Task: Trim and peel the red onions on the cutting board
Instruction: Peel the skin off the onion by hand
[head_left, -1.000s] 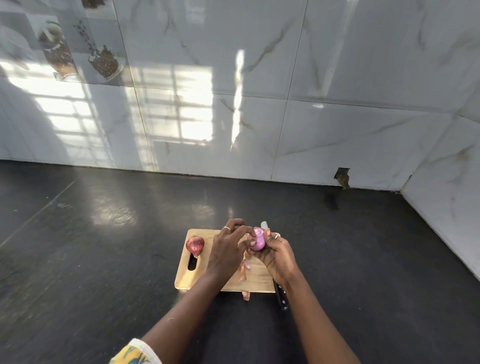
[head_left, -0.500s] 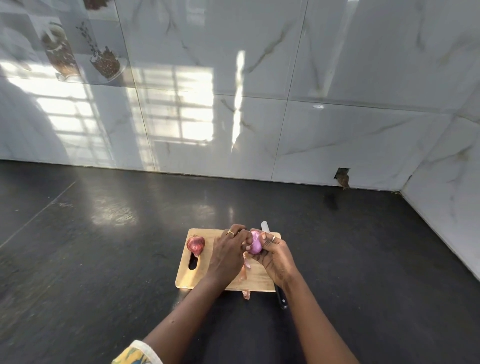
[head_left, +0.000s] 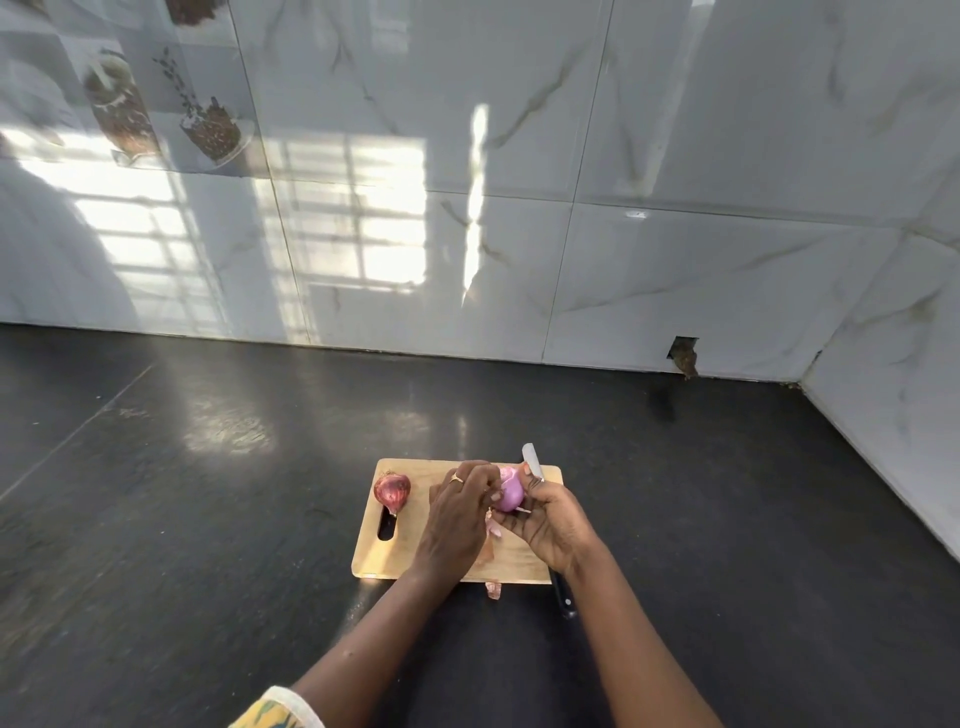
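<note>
Peeled glossy pink onion (head_left: 509, 491), clamped in right hand's (head_left: 556, 525) grip, pinched by left hand (head_left: 457, 514). Wooden cutting board (head_left: 384, 561) on glossy black table (head_left: 208, 493); marble-tiled wall (head_left: 675, 156).

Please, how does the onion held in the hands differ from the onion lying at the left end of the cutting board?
The smooth pale purple onion is mostly peeled; the dark red round onion has its dry papery skin on. The pale one is held above the wooden cutting board between the left hand and right hand; the dark one lies on the board, untouched. Both are small red onions that look similar in size.
</note>
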